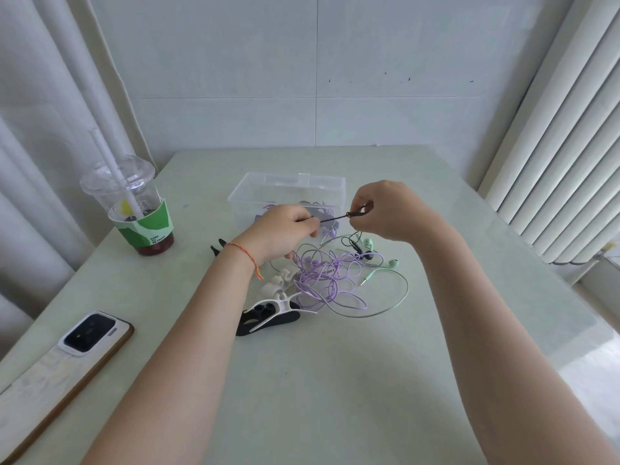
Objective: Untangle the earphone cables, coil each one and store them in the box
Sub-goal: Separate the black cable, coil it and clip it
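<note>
Fingers of both hands pinched a black cable [332, 219] taut at frame centre — left hand [285, 229] on one end, right hand [385, 209] on the other, raised above the table [335, 380]. Just behind sat the clear box [288, 187], purple cable inside. Below the hands lay tangled purple cables [322, 280] and a green earphone cable [396, 297]. Cup [134, 209] upper left, phone [90, 333] lower left.

A black cable [332, 219] stretches taut in front of the clear box [288, 189]; purple cable [322, 276] and green cable [396, 297] lie tangled on the counter [335, 380].
</note>
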A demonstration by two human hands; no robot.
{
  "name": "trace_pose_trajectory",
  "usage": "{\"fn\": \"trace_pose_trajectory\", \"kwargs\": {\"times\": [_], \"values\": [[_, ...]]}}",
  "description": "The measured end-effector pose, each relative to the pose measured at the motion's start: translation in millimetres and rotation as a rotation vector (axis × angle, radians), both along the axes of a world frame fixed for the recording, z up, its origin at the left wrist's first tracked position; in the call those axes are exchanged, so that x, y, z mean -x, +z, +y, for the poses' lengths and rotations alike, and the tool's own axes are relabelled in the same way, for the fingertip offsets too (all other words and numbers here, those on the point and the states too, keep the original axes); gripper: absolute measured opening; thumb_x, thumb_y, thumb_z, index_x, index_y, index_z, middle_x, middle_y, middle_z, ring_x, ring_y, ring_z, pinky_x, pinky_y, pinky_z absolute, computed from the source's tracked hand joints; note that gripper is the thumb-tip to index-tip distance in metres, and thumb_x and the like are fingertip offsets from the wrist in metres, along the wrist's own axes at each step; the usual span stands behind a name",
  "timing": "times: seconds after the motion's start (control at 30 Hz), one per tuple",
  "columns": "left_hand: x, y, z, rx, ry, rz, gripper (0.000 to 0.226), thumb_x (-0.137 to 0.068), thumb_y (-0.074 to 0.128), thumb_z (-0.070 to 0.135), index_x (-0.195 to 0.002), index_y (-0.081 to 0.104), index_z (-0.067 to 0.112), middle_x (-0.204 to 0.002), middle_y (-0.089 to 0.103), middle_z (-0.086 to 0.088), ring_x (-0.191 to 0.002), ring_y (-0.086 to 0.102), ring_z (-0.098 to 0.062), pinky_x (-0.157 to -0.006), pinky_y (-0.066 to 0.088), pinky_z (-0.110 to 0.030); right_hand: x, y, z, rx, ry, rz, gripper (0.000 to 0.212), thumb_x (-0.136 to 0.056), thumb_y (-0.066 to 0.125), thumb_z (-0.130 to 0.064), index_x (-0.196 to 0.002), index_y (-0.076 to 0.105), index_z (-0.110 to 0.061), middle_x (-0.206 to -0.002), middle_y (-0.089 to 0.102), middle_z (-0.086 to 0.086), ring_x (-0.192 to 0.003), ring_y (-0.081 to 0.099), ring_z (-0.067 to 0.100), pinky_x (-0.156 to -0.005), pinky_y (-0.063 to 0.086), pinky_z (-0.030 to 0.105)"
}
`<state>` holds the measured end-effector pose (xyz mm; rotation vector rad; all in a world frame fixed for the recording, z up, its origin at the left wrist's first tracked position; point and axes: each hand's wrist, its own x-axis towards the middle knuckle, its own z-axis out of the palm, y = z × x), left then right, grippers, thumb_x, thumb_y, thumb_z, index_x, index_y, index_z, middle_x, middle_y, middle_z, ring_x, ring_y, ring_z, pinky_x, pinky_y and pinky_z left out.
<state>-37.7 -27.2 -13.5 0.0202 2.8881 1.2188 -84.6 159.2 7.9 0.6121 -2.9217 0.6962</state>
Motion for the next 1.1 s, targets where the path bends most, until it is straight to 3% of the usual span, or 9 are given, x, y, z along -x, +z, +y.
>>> {"fn": "trace_pose_trajectory", "kwargs": {"times": [0.13,0.23,0.33,0.43,0.57,0.63,0.77,0.97,1.1], "values": [[7,-6,-6,0.064,0.249,0.168,0.029,-0.094,0.044,0.020,-0.076,0.060,0.003,-0.064,0.056,-0.012,-0.061,0.056,-0.030,-0.059,0.044,-0.033,7,-4,9,-0.080,-0.031,-0.073,0.012,-0.081,0.064,-0.017,-0.092,0.069,-0.019,-0.082,0.053,-0.007,-0.083,0.052,0.017,-0.066,0.040,0.026],[12,-7,-15,0.039,0.447,0.239,0.032,-0.093,0.040,0.017,-0.071,0.056,-0.001,-0.062,0.056,-0.011,-0.061,0.050,-0.028,-0.058,0.040,-0.032,13,-6,17,-0.068,-0.142,-0.056,0.017,-0.085,0.055,-0.010,-0.094,0.069,-0.014,-0.093,0.059,-0.001,-0.088,0.055,0.021,-0.069,0.042,0.027],[14,-8,-16,0.005,0.363,0.193,0.030,-0.089,0.045,0.018,-0.072,0.059,-0.002,-0.065,0.056,-0.015,-0.062,0.046,-0.031,-0.058,0.040,-0.034,17,-7,16,-0.011,-0.198,-0.003,0.023,-0.085,0.049,-0.009,-0.096,0.069,-0.013,-0.098,0.062,0.002,-0.090,0.055,0.023,-0.071,0.040,0.027],[8,-7,-3,-0.224,0.158,0.101,0.030,-0.092,0.050,0.019,-0.063,0.056,0.012,-0.052,0.044,0.000,-0.051,0.039,-0.020,-0.048,0.042,-0.027,9,-1,0,0.192,-0.094,0.074,0.026,-0.083,0.050,-0.008,-0.100,0.067,-0.019,-0.091,0.059,0.000,-0.089,0.054,0.019,-0.074,0.037,0.025],[2,0,8,-0.541,0.019,0.101,0.026,-0.099,0.049,0.017,-0.076,0.057,0.008,-0.050,0.032,0.008,-0.045,0.030,-0.009,-0.043,0.036,-0.025,-13,5,-23,0.533,0.194,-0.182,0.035,-0.080,0.053,0.000,-0.110,0.063,-0.016,-0.097,0.071,0.002,-0.092,0.066,0.018,-0.082,0.051,0.027],[2,1,8,-0.610,0.057,0.143,0.028,-0.099,0.048,0.016,-0.073,0.055,0.010,-0.046,0.032,0.011,-0.044,0.030,-0.008,-0.043,0.034,-0.024,-18,3,-27,0.509,0.199,-0.229,0.030,-0.081,0.054,-0.002,-0.105,0.062,-0.017,-0.078,0.071,0.002,-0.069,0.065,0.022,-0.066,0.050,0.031],[9,-2,1,-0.698,0.276,0.229,0.030,-0.097,0.047,0.016,-0.067,0.050,0.014,-0.041,0.031,0.013,-0.041,0.029,-0.011,-0.049,0.033,-0.025,-16,3,-20,0.392,0.151,-0.318,0.018,-0.085,0.053,-0.006,-0.087,0.068,-0.015,-0.050,0.048,-0.009,-0.047,0.042,0.017,-0.050,0.035,0.020],[10,0,-9,-0.773,0.544,0.249,0.030,-0.095,0.041,0.007,-0.065,0.044,0.011,-0.037,0.035,0.007,-0.026,0.034,-0.006,-0.033,0.026,-0.011,-2,5,-3,0.495,-0.047,-0.303,0.020,-0.083,0.053,-0.012,-0.075,0.071,-0.018,-0.062,0.044,0.002,-0.050,0.032,0.017,-0.047,0.024,0.023],[11,-2,-9,-0.702,0.556,0.177,0.030,-0.091,0.043,0.007,-0.062,0.046,0.012,-0.030,0.035,0.009,-0.025,0.035,-0.005,-0.036,0.022,-0.012,16,-1,8,0.460,-0.347,-0.121,0.022,-0.081,0.052,-0.013,-0.085,0.066,0.004,-0.065,0.042,0.006,-0.061,0.037,0.020,-0.055,0.028,0.026]]}}
